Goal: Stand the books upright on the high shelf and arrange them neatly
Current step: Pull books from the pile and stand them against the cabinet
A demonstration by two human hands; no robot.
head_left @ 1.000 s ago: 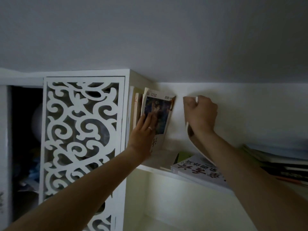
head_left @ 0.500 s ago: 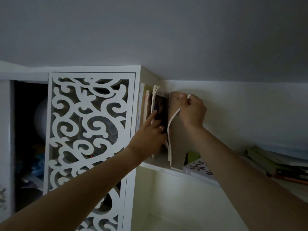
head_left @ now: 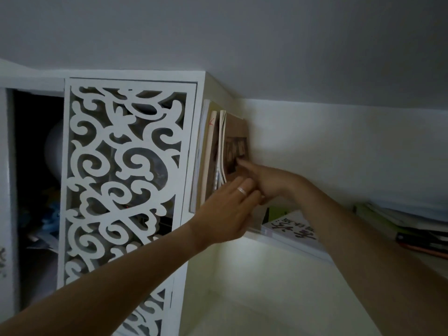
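Several books (head_left: 213, 151) stand upright at the left end of the high white shelf (head_left: 315, 253), against the cabinet's side. The outermost one has a brown cover (head_left: 236, 139). My right hand (head_left: 269, 181) presses on that cover with its fingers stretched out. My left hand (head_left: 230, 209), with a ring on one finger, touches the lower part of the standing books with straight fingers. A white book with large printed characters (head_left: 291, 230) lies flat on the shelf beside them. Further right lies a flat stack of books (head_left: 412, 226).
A white cabinet door with scroll cut-outs (head_left: 126, 180) stands left of the shelf, with a dark open compartment (head_left: 36, 190) beyond it. The ceiling is close above the books. Below the shelf is a pale wall recess (head_left: 266, 299).
My right hand let go of the thin book's top edge and now presses flat on its cover. The book went from curved and leaning to upright against the others. My left hand slid lower.
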